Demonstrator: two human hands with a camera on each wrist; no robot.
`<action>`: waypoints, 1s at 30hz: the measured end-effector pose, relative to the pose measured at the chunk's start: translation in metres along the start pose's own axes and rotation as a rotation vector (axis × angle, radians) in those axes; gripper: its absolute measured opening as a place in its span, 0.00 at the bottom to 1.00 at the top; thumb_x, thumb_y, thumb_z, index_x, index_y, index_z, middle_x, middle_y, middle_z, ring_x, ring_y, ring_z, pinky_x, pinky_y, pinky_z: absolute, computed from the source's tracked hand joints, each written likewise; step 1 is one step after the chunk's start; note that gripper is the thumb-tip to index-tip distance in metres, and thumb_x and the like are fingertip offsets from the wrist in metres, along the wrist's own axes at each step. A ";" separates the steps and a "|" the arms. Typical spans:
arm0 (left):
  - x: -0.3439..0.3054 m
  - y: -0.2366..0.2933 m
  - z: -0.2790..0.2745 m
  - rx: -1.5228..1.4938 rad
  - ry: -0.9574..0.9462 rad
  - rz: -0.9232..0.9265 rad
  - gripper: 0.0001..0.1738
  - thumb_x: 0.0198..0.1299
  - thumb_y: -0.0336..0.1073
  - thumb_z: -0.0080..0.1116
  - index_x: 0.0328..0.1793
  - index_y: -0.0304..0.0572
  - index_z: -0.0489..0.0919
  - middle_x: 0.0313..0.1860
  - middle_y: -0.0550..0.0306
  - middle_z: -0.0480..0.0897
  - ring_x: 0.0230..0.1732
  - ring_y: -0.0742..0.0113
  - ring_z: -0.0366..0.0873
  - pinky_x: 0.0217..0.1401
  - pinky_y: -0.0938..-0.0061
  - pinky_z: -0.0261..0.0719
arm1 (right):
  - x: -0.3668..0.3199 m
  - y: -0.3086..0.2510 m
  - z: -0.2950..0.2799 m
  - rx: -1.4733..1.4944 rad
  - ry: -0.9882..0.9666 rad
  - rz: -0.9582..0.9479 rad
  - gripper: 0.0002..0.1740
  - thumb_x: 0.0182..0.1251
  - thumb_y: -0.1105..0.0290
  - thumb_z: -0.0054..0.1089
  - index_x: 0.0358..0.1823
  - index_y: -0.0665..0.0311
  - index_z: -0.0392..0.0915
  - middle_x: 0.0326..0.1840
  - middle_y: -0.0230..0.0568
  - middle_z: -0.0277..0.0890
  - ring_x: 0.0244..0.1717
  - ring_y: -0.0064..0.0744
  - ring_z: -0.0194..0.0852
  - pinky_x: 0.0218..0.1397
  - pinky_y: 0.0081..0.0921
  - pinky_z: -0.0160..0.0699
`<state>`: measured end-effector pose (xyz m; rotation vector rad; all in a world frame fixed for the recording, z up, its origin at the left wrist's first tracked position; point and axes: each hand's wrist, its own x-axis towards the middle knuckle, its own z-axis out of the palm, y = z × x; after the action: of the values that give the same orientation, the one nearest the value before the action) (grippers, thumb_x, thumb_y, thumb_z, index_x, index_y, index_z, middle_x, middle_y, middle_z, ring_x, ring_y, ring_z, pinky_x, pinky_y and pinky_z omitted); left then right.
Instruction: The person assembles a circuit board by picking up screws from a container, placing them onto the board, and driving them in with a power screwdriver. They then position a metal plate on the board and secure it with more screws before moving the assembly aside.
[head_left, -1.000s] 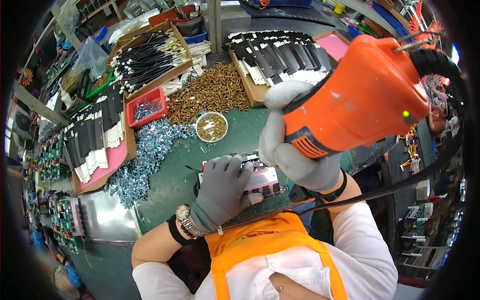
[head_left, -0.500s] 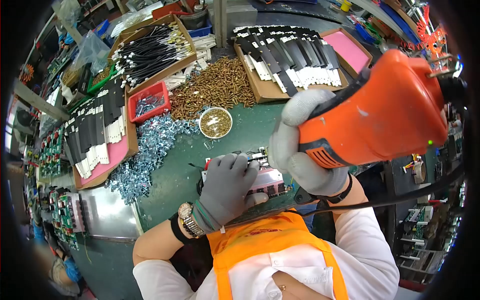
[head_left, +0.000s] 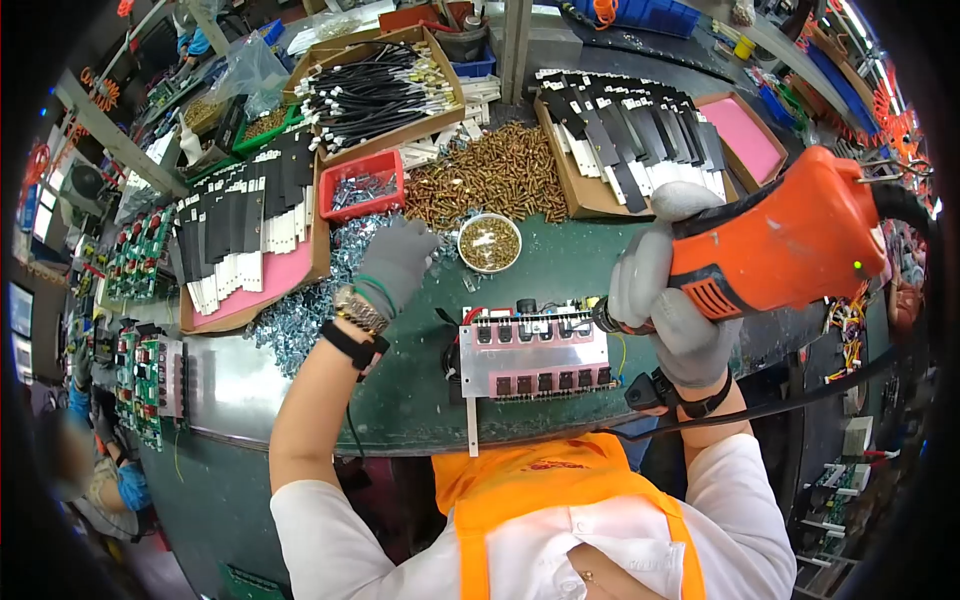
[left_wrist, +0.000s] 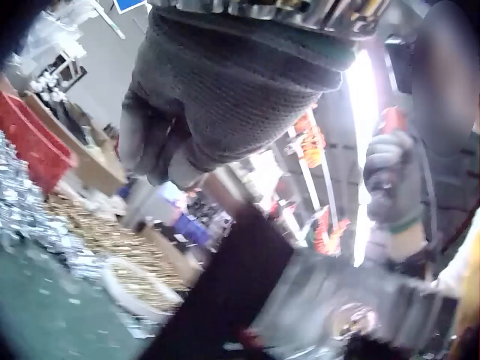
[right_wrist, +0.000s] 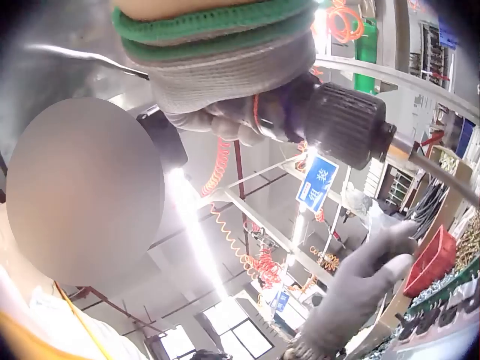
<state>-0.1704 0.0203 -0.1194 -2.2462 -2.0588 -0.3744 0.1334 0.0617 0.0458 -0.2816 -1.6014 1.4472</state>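
My gloved right hand (head_left: 665, 290) grips an orange power screwdriver (head_left: 775, 240) by its body. The tool's black collar (right_wrist: 346, 124) and metal bit show in the right wrist view; in the head view its tip overlaps the right end of a circuit board assembly (head_left: 535, 368) with a silver metal plate. My gloved left hand (head_left: 398, 262) is over the edge of the silver metal parts (head_left: 290, 325), left of a white bowl of small brass-coloured pieces (head_left: 490, 243). Its fingers are loosely bent in the left wrist view, with nothing visible in them.
A red bin (head_left: 362, 188) of silver parts stands behind the left hand, beside a heap of brass-coloured screws (head_left: 490, 175). Cardboard trays of black and white strips (head_left: 640, 150) and a box of black cables (head_left: 380, 95) surround them. A black cord (head_left: 790, 408) runs beside the right forearm.
My left hand has left the board assembly and moved up and left to the silver parts, uncovering the board. The right hand still holds the screwdriver, and the head view has shifted.
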 end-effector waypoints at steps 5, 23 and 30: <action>0.009 0.001 0.025 0.141 0.036 -0.076 0.08 0.47 0.30 0.63 0.35 0.49 0.79 0.35 0.56 0.76 0.44 0.54 0.75 0.48 0.61 0.75 | -0.004 -0.004 0.002 -0.004 0.055 -0.031 0.32 0.55 0.76 0.57 0.63 0.67 0.59 0.17 0.30 0.62 0.14 0.22 0.55 0.19 0.21 0.58; -0.038 0.025 -0.043 -1.043 0.074 -0.569 0.08 0.68 0.34 0.50 0.48 0.42 0.76 0.29 0.62 0.79 0.25 0.80 0.71 0.30 0.83 0.71 | 0.019 -0.021 0.012 0.505 -0.205 -0.309 0.34 0.60 0.69 0.64 0.66 0.64 0.59 0.18 0.25 0.66 0.13 0.18 0.61 0.19 0.19 0.64; -0.046 0.069 -0.080 -1.625 0.073 -0.559 0.14 0.72 0.40 0.47 0.50 0.37 0.74 0.32 0.60 0.78 0.26 0.76 0.72 0.30 0.81 0.72 | 0.018 -0.026 0.027 0.563 -0.183 -0.365 0.33 0.62 0.70 0.63 0.66 0.65 0.58 0.18 0.25 0.67 0.13 0.16 0.62 0.17 0.17 0.64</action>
<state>-0.1156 -0.0488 -0.0446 -1.6308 -2.5863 -2.8929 0.1143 0.0492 0.0804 0.4554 -1.2315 1.5873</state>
